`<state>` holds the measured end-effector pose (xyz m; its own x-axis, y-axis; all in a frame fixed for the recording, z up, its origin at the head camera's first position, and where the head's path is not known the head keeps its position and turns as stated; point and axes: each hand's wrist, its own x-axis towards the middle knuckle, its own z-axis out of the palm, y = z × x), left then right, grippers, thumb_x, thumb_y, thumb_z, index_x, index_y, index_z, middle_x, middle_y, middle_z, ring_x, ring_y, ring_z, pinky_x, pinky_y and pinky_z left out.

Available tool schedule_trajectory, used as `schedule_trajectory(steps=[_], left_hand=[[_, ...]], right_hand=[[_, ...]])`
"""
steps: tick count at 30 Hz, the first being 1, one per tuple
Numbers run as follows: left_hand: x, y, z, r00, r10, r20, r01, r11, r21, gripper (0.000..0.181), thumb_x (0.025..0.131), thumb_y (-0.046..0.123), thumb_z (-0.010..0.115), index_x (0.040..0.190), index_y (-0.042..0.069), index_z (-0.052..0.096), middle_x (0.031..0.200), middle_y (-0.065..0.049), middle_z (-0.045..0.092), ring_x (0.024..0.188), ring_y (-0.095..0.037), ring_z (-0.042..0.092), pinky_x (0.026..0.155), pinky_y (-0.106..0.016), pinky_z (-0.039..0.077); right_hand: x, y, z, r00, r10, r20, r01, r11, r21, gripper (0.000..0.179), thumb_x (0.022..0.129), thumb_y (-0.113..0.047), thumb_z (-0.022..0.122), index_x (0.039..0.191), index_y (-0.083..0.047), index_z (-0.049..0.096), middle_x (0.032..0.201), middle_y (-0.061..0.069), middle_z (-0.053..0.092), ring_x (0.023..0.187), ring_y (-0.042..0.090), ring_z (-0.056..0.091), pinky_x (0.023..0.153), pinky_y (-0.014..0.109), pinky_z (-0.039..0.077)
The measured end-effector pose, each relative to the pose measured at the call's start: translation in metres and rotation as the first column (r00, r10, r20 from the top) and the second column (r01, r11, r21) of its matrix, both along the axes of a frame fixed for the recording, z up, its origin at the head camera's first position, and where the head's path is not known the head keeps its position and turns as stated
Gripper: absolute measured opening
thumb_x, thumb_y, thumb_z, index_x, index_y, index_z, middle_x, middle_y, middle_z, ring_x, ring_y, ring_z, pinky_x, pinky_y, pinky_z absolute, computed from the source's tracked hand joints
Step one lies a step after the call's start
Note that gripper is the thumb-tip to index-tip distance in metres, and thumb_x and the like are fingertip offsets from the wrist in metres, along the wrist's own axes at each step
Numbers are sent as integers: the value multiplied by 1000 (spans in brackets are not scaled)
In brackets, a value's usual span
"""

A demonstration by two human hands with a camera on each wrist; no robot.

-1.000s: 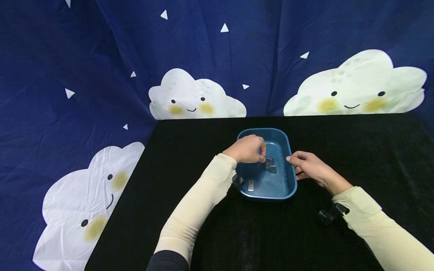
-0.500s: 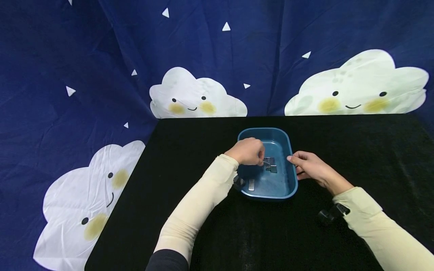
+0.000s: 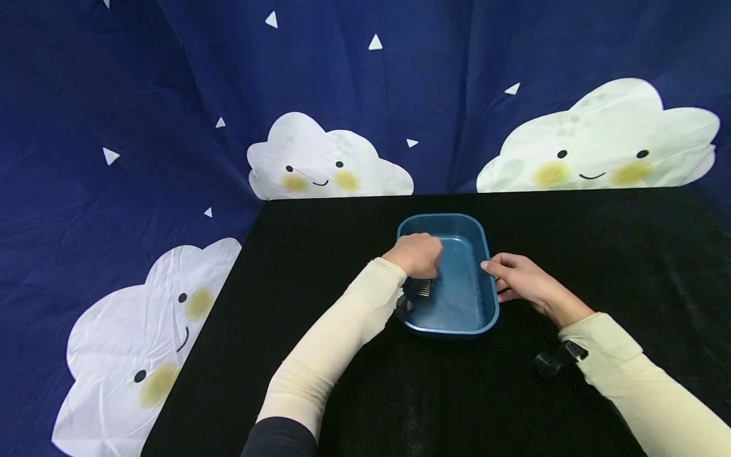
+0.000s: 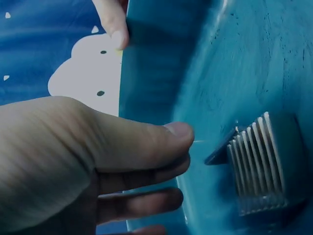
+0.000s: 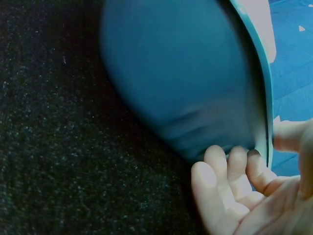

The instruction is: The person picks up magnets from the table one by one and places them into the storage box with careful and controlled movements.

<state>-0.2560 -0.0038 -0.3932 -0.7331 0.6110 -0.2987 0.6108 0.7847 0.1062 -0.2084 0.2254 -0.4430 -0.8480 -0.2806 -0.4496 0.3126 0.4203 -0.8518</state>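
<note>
In the head view a blue plastic tub (image 3: 457,330) stands on the black table. My left hand (image 3: 415,255) is inside it, near the left wall. Its thumb rests against the index finger in the left wrist view; whether something thin lies between them cannot be seen. Just beside these fingertips, apart from them, is a fanned row of thin metal pieces (image 4: 257,164) with bright edges, like comb teeth. A small dark flat piece (image 4: 220,151) leans by the row. My right hand (image 5: 244,191) grips the tub's right rim, thumb on the edge and fingers against the outer wall.
A black cloth (image 3: 320,235) covers the table. Behind it hangs a dark blue curtain (image 3: 445,76) with white clouds and small triangles. Dark wrist cameras hang beneath both wrists.
The metal pieces seen near the tub's middle and lower left are gone from there; a row now shows below my left hand. That hand has shifted slightly left; my right hand keeps its place.
</note>
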Motion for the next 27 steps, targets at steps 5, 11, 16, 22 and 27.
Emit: schedule_trajectory(steps=[5, 11, 16, 22, 27], left_hand=[[-2, -4, 0, 999, 35, 29, -36, 999, 28, 37, 89, 23, 70, 60, 20, 48, 59, 8, 43, 59, -10, 43, 54, -23, 37], [-5, -7, 0, 998, 55, 36, -57, 997, 52, 21, 88, 26, 74, 70, 20, 65, 71, 8, 62, 69, -9, 56, 61, -25, 48], [-6, -9, 1, 996, 72, 44, -76, 994, 80, 12, 88, 26, 74, 79, 19, 71, 81, 6, 68, 76, -11, 62, 66, -28, 52], [-7, -11, 3, 995, 91, 40, -94, 990, 103, 8, 89, 25, 73, 85, 18, 74, 86, 6, 70, 78, -10, 62, 66, -27, 52], [-6, -17, 7, 997, 67, 49, -74, 987, 142, 15, 90, 24, 72, 77, 16, 74, 71, 7, 63, 68, -9, 55, 58, -23, 45]], right_hand=[[0, 0, 1, 1000, -3, 1, 3, 1000, 3, 42, 102, -43, 47, 120, -5, 51, 105, 6, 61, 87, 14, 69, 81, 36, 59], [0, -1, 2, 1000, -8, -4, 8, 1000, 13, 42, 101, -44, 49, 119, -6, 51, 106, 8, 60, 87, 16, 69, 81, 37, 59], [0, -1, 1, 1000, -5, -18, 6, 1000, 19, 42, 102, -43, 48, 118, -5, 51, 107, 9, 60, 88, 16, 69, 81, 37, 59], [0, -1, 2, 1000, -4, -13, 4, 1000, 19, 42, 102, -43, 48, 119, -4, 51, 109, 9, 60, 89, 17, 69, 81, 36, 59], [0, -2, 2, 1000, -7, -5, 7, 1000, 26, 43, 101, -44, 48, 119, -5, 51, 108, 8, 60, 88, 16, 69, 81, 36, 59]])
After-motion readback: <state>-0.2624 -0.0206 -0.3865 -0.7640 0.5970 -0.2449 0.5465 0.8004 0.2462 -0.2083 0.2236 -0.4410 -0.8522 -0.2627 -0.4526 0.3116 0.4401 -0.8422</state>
